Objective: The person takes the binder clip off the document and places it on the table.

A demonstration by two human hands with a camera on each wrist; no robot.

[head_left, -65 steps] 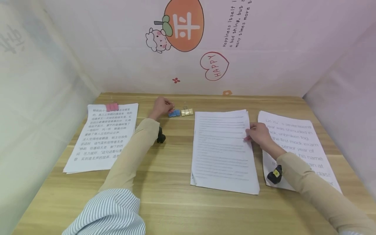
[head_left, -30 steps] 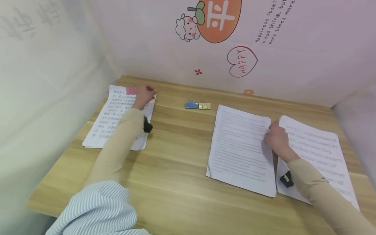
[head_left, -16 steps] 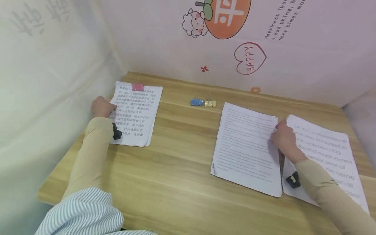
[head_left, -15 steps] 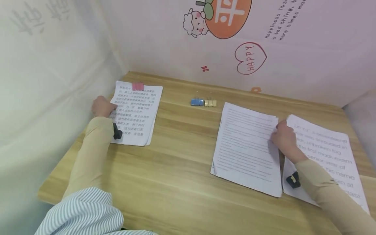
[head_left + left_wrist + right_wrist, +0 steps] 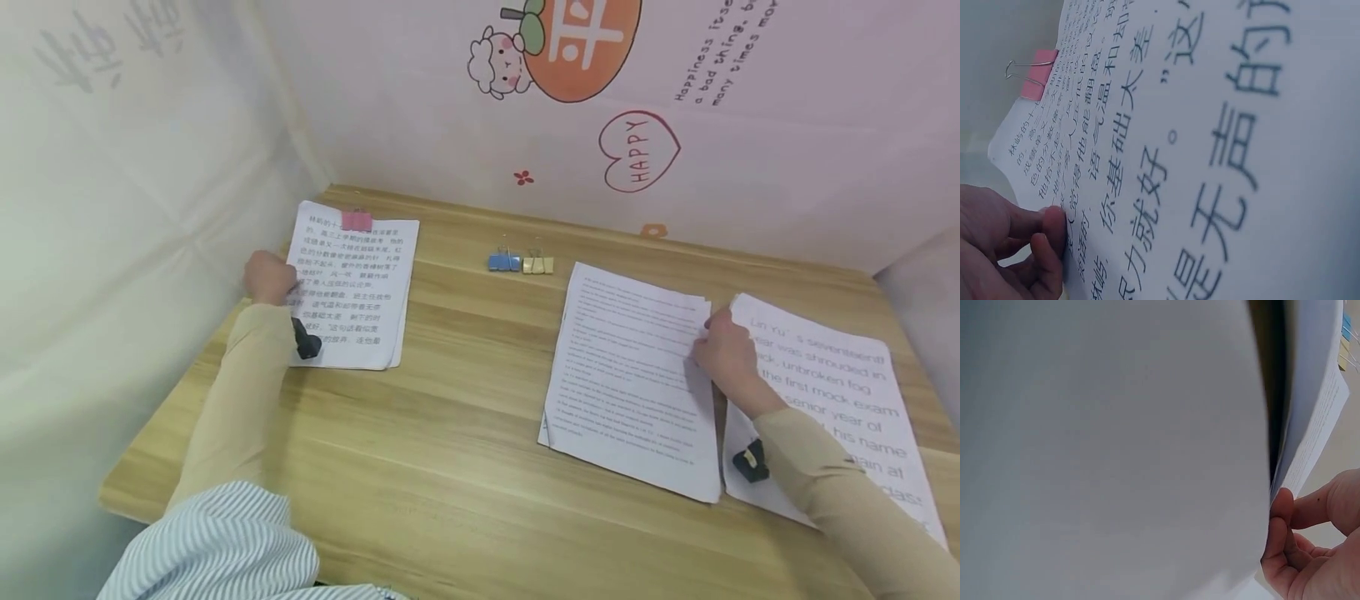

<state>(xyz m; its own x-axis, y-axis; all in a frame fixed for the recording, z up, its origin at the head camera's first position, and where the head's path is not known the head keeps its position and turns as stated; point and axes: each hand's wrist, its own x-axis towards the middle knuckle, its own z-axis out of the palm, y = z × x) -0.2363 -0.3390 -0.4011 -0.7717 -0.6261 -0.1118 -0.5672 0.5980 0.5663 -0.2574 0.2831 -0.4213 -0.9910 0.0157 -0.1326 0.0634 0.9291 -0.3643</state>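
My left hand point(image 5: 268, 277) is at the left edge of a paper stack point(image 5: 352, 283) with large Chinese print; the left wrist view has its thumb and fingers pinching that edge. A pink binder clip point(image 5: 1040, 75) grips the stack's top. My right hand point(image 5: 727, 354) holds the right edge of the middle paper stack point(image 5: 630, 383), which carries small print and has a folded lower left corner. In the right wrist view, thumb and curled fingers meet at the paper's edge. Beneath my right wrist lies a third stack point(image 5: 825, 375) with large English print.
A blue binder clip point(image 5: 504, 262) and a yellow binder clip point(image 5: 537, 265) stand side by side near the back of the wooden table point(image 5: 450, 467). Printed white sheeting point(image 5: 420, 150) encloses the back and both sides.
My left hand has gone from near the blue clip, past the pink-clipped stack, to its left edge. That stack has just shifted slightly right. My right hand stays at the middle stack; the head view swung left.
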